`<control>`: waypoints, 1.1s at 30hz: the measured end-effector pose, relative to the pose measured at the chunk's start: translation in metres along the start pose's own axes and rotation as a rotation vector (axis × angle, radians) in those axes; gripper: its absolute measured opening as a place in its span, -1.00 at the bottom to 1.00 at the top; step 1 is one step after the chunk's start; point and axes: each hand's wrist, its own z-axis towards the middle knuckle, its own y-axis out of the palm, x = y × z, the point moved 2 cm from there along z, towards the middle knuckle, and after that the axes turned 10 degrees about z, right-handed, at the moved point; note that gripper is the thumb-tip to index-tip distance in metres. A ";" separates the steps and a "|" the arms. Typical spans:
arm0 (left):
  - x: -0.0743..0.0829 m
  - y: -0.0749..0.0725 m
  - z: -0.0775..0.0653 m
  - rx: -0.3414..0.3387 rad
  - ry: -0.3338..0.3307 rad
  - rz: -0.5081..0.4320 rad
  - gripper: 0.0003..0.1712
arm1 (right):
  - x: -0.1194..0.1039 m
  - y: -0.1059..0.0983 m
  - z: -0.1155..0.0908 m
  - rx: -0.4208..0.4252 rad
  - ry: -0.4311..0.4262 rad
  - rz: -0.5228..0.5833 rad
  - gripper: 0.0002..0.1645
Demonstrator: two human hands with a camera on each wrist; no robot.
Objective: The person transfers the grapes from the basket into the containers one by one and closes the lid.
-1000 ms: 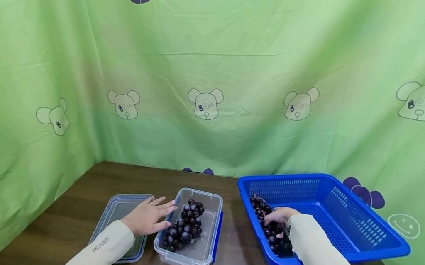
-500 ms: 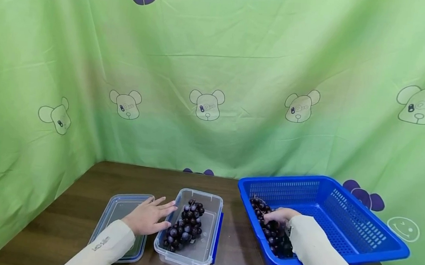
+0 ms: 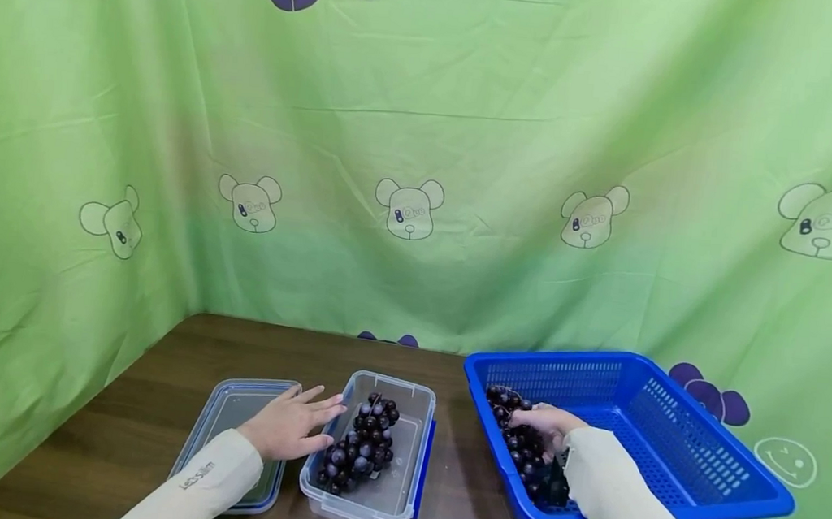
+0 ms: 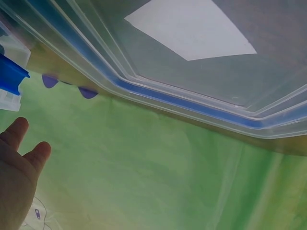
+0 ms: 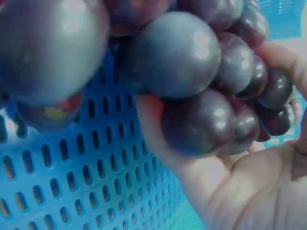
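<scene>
My right hand point(image 3: 548, 423) is inside the blue basket point(image 3: 722, 512) at its left end, gripping a bunch of dark grapes point(image 3: 524, 447). In the right wrist view the thumb and fingers of that hand point(image 5: 259, 182) curl around the grapes point(image 5: 175, 55), close over the slotted basket wall point(image 5: 96, 163). My left hand point(image 3: 290, 426) lies with fingers spread, fingertips right at the left rim of the clear plastic container point(image 3: 412, 446). Another bunch of grapes point(image 3: 365, 443) rests in that container. The left wrist view catches only part of the left hand point(image 4: 19, 172).
A clear lid with a blue seal point(image 3: 223, 415) lies left of the container, partly under the left forearm. One blue clasp point(image 3: 425, 468) hangs at the container's right side. Behind the brown table point(image 3: 270, 346) hangs a green curtain point(image 3: 326, 277).
The right hand has shifted slightly left, and the grapes in its grip have moved a little within the basket. The left hand has stayed at the container rim. The head view has tilted slightly.
</scene>
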 end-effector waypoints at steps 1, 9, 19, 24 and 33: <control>0.000 0.000 0.000 0.000 0.001 0.000 -0.40 | 0.001 0.001 0.000 0.001 0.003 0.024 -0.30; 0.001 0.000 0.000 -0.007 -0.001 -0.002 -0.39 | -0.002 0.006 -0.003 0.033 -0.002 0.057 0.02; 0.000 -0.002 0.000 -0.003 -0.008 -0.009 -0.40 | -0.005 0.000 -0.001 0.041 0.003 0.036 -0.11; -0.001 -0.002 0.000 0.006 -0.001 0.001 -0.39 | -0.010 -0.004 -0.004 0.050 0.012 -0.011 -0.27; -0.003 -0.001 0.001 0.016 0.000 0.019 -0.39 | -0.015 -0.012 -0.010 0.060 -0.012 -0.045 -0.94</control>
